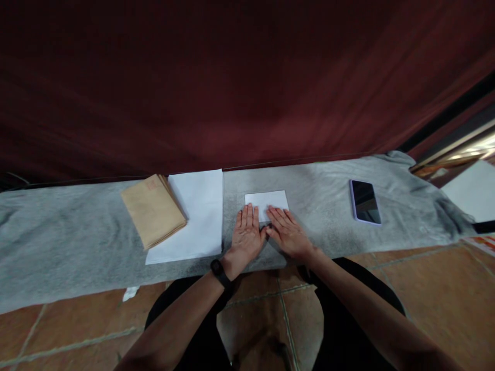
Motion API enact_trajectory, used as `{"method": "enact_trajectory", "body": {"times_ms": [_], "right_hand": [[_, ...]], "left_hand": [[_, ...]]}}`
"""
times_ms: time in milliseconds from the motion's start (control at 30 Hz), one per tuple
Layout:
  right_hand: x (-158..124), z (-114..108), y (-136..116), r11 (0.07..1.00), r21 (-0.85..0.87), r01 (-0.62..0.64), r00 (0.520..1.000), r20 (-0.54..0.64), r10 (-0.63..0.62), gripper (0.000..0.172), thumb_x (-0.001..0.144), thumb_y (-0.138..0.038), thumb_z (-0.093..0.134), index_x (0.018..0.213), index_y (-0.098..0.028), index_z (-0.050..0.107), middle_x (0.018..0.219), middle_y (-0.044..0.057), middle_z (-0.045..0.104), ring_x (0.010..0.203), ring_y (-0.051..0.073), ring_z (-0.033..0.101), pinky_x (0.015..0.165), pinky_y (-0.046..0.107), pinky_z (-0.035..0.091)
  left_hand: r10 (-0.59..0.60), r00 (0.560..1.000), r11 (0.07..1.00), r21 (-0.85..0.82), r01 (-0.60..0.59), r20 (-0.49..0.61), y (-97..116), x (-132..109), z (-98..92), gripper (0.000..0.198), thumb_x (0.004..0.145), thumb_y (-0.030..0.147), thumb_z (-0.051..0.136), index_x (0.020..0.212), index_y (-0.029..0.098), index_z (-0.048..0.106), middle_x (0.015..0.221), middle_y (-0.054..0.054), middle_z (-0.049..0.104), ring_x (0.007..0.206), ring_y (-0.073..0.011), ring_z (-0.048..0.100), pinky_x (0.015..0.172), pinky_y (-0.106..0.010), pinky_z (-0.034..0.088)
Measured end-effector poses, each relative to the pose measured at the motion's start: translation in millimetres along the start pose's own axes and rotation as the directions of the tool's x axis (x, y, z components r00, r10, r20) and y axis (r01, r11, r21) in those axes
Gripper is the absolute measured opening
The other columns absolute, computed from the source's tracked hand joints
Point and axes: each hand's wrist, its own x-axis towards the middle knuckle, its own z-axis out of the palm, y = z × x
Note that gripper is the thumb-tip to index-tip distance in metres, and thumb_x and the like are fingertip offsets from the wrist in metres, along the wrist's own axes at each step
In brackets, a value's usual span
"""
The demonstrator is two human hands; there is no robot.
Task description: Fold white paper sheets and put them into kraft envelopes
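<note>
Head view. We log both hands flat, nothing grasped.

Left hand (246, 234): palm down, fingers straight and close together, tips on the near left part of the paper (266, 200). Right hand (288, 232): palm down, fingers slightly spread and angled toward the far left, tips on the near right part of the paper. The thumbs come together between the hands; we cannot tell whether they touch. Neither hand curls round anything, so the grip is released on both sides, with contact from above only. A black band (219, 272) sits on the left wrist.

Paper: small, white, rectangular, flat on the grey cloth (77, 232), about midway along its length and a little toward the far edge. The far edge and both far corners of the paper show; the near part is hidden under the fingers.

Sheets (199, 206): white, just left of the left hand, running from the cloth's far edge almost to its near edge. Envelopes (152, 210): brown stack, skewed, overlapping the left side of the sheets.

Phone (365, 202): screen up and dark, well apart from the right hand, toward the cloth's right end.

A dark red curtain (232, 77) hangs behind the far edge. A tiled floor (425, 278) shows along the near edge, and a white scrap (130, 293) lies there to the left.
</note>
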Motion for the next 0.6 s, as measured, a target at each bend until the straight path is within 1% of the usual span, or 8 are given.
{"method": "enact_trajectory", "body": {"times_ms": [67, 167, 233, 333, 433, 500, 600], "right_hand": [[-2, 2, -5, 1.0, -0.003, 0.004, 1.0, 0.008, -0.004, 0.059, 0.107, -0.043, 0.033, 0.16, -0.015, 0.031, 0.165, 0.009, 0.032, 0.153, 0.022, 0.03, 0.128, 0.044, 0.022], [-3, 3, -4, 1.0, -0.016, -0.011, 1.0, 0.01, 0.011, 0.059, 0.108, -0.042, 0.033, 0.158, -0.012, 0.034, 0.165, 0.01, 0.032, 0.153, 0.022, 0.031, 0.128, 0.043, 0.023], [-3, 3, -2, 1.0, -0.02, -0.015, 1.0, 0.012, 0.016, 0.057, 0.108, -0.038, 0.032, 0.158, -0.011, 0.035, 0.165, 0.01, 0.032, 0.153, 0.022, 0.031, 0.127, 0.043, 0.024], [-2, 5, 1, 1.0, -0.016, 0.001, 1.0, 0.014, -0.001, 0.054, 0.107, -0.031, 0.031, 0.157, -0.011, 0.037, 0.164, 0.01, 0.035, 0.152, 0.021, 0.033, 0.127, 0.042, 0.025], [-3, 11, 1, 0.999, -0.032, 0.023, 1.0, -0.013, -0.023, 0.051, 0.105, -0.028, 0.036, 0.151, -0.009, 0.046, 0.16, 0.013, 0.041, 0.15, 0.024, 0.037, 0.126, 0.044, 0.027], [-5, 15, 1, 0.998, -0.051, 0.033, 0.998, -0.049, -0.036, 0.049, 0.104, -0.027, 0.039, 0.147, -0.009, 0.052, 0.157, 0.014, 0.047, 0.148, 0.026, 0.04, 0.126, 0.047, 0.029], [-6, 18, 0, 0.997, -0.067, 0.038, 0.995, -0.093, -0.044, 0.049, 0.104, -0.027, 0.04, 0.148, -0.01, 0.051, 0.157, 0.014, 0.046, 0.147, 0.027, 0.042, 0.125, 0.048, 0.03]], "left_hand": [[0.002, 1.0, 1.0, -0.003, -0.002, 0.004, -1, 0, -1.4, 0.067, 0.104, 0.043, 0.032, 0.155, -0.001, 0.033, 0.165, -0.023, 0.028, 0.155, -0.0307, 0.024, 0.128, -0.048, 0.02], [0.014, 1.0, 0.999, -0.029, -0.014, -0.014, -1, 2, -3.1, 0.064, 0.105, 0.039, 0.027, 0.154, -0.002, 0.035, 0.163, -0.022, 0.032, 0.155, -0.0284, 0.024, 0.129, -0.047, 0.018], [0.041, 0.999, 0.997, -0.069, -0.042, -0.026, 0, 7, -3.7, 0.061, 0.106, 0.035, 0.024, 0.155, -0.001, 0.034, 0.164, -0.02, 0.032, 0.155, -0.0258, 0.023, 0.129, -0.045, 0.018], [0.115, 0.993, 0.982, -0.149, -0.116, -0.017, 3, 19, -3.3, 0.059, 0.107, 0.031, 0.017, 0.157, 0.004, 0.031, 0.165, -0.015, 0.031, 0.156, -0.021, 0.021, 0.129, -0.042, 0.02], [0.186, 0.982, 0.96, -0.209, -0.185, -0.014, 6, 29, -1.5, 0.059, 0.108, 0.033, 0.013, 0.16, 0.009, 0.027, 0.166, -0.011, 0.03, 0.156, -0.0182, 0.02, 0.129, -0.041, 0.02], [0.21, 0.977, 0.953, -0.22, -0.21, -0.023, 8, 32, 0.3, 0.06, 0.108, 0.037, 0.014, 0.161, 0.011, 0.025, 0.167, -0.01, 0.029, 0.157, -0.0186, 0.018, 0.129, -0.043, 0.02], [0.206, 0.978, 0.955, -0.213, -0.207, -0.024, 9, 31, 3.2, 0.064, 0.108, 0.045, 0.018, 0.161, 0.01, 0.023, 0.168, -0.011, 0.027, 0.157, -0.0208, 0.016, 0.129, -0.044, 0.019]]}}
